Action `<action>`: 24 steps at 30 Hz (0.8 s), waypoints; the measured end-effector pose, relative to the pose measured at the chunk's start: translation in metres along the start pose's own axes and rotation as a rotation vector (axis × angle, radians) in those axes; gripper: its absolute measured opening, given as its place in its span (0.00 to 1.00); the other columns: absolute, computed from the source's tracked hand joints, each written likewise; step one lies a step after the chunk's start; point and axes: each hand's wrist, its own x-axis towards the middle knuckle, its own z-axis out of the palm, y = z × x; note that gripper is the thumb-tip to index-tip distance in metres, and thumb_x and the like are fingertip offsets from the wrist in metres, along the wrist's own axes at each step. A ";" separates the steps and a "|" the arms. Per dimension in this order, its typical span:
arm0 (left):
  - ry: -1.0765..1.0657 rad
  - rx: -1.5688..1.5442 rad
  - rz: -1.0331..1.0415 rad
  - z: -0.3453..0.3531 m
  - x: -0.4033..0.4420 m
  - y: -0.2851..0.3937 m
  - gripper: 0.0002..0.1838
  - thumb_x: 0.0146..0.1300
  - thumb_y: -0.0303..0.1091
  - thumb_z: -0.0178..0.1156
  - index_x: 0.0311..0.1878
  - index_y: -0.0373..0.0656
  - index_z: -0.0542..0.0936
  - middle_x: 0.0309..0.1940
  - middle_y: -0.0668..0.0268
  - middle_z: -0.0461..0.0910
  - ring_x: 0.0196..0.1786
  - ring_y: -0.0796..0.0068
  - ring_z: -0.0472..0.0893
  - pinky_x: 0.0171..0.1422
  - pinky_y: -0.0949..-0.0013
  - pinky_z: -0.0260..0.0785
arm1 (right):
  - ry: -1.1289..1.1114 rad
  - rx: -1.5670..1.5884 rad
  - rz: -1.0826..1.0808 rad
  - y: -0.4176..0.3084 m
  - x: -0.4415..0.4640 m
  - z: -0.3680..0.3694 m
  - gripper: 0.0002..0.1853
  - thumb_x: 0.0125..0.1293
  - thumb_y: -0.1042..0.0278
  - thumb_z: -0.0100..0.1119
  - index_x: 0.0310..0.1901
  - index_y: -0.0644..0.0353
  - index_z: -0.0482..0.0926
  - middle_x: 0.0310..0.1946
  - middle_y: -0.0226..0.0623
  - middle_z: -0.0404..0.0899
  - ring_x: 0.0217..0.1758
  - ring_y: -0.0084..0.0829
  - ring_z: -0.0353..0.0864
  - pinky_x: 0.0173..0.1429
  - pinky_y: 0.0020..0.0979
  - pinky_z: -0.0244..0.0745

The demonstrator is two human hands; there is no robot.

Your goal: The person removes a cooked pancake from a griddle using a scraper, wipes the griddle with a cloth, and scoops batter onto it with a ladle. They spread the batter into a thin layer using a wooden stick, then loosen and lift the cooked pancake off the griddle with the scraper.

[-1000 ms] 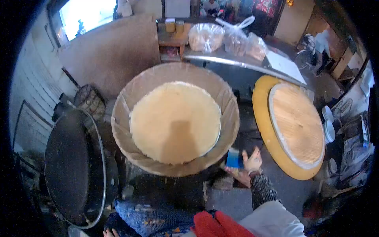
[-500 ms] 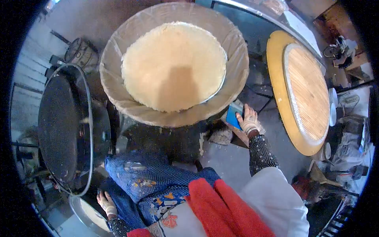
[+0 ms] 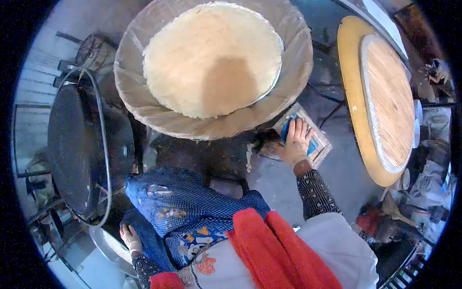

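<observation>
My right hand [image 3: 297, 142] lies spread over a blue item [image 3: 313, 146] on a small wooden-framed stand, right of the bowl's lower edge. Whether the hand grips the item cannot be made out. My left hand [image 3: 130, 237], fingers slightly apart, rests low at the left against my blue apron [image 3: 192, 207], holding nothing. In front of me stands a large cloth-lined bowl [image 3: 130, 91], with a round layer of pale, crumbly stuff [image 3: 187, 58] inside it. My shadow falls on that layer.
At left is a large round black griddle [image 3: 72, 149] with a metal hoop around it; a metal basin [image 3: 113, 245] sits below. A yellow round board [image 3: 353, 96] with a ribbed wooden disc [image 3: 390, 101] leans at right. White lidded jars [image 3: 417, 130] stand beyond.
The view has tilted down, so the bowl sits higher. My right hand has gone from beside the blue item to on top of it. My left hand has come further into view.
</observation>
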 end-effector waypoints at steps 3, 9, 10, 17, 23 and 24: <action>-0.040 0.012 0.008 -0.015 -0.004 0.019 0.25 0.73 0.45 0.49 0.65 0.37 0.71 0.68 0.48 0.65 0.69 0.46 0.64 0.73 0.52 0.57 | -0.027 -0.133 0.112 -0.020 0.035 0.001 0.56 0.50 0.46 0.70 0.72 0.70 0.51 0.72 0.54 0.52 0.77 0.56 0.47 0.75 0.65 0.39; 0.057 -0.025 0.025 -0.009 -0.010 0.011 0.24 0.73 0.45 0.50 0.64 0.38 0.71 0.67 0.48 0.66 0.69 0.45 0.64 0.73 0.52 0.58 | 0.127 -0.260 0.219 -0.014 0.082 0.061 0.34 0.66 0.63 0.46 0.70 0.74 0.55 0.70 0.62 0.57 0.73 0.60 0.56 0.73 0.68 0.44; 0.072 -0.040 0.016 -0.008 -0.014 0.012 0.24 0.73 0.44 0.50 0.64 0.38 0.71 0.67 0.48 0.66 0.69 0.45 0.64 0.72 0.52 0.58 | 0.103 -0.225 0.199 -0.009 0.086 0.049 0.33 0.66 0.62 0.46 0.69 0.75 0.57 0.69 0.62 0.59 0.73 0.60 0.57 0.72 0.67 0.46; 0.138 -0.032 -0.010 0.002 -0.004 0.007 0.23 0.71 0.44 0.54 0.63 0.40 0.73 0.65 0.48 0.68 0.66 0.45 0.66 0.71 0.51 0.60 | 0.023 -0.444 -0.002 -0.022 0.070 0.067 0.23 0.69 0.63 0.44 0.61 0.63 0.72 0.67 0.62 0.63 0.72 0.66 0.57 0.68 0.73 0.49; 0.195 -0.054 0.049 0.016 0.011 0.007 0.23 0.71 0.43 0.54 0.63 0.40 0.73 0.64 0.47 0.69 0.65 0.45 0.67 0.70 0.52 0.61 | 0.138 -0.137 -0.374 -0.041 0.022 0.061 0.26 0.66 0.60 0.47 0.65 0.58 0.69 0.69 0.68 0.56 0.75 0.67 0.49 0.72 0.73 0.37; 0.201 -0.057 0.054 0.022 0.015 0.004 0.24 0.71 0.44 0.54 0.63 0.40 0.73 0.64 0.47 0.69 0.66 0.46 0.67 0.70 0.52 0.61 | 0.175 -0.088 -0.387 -0.032 0.024 0.062 0.27 0.65 0.61 0.47 0.66 0.58 0.67 0.70 0.68 0.55 0.76 0.66 0.47 0.73 0.73 0.36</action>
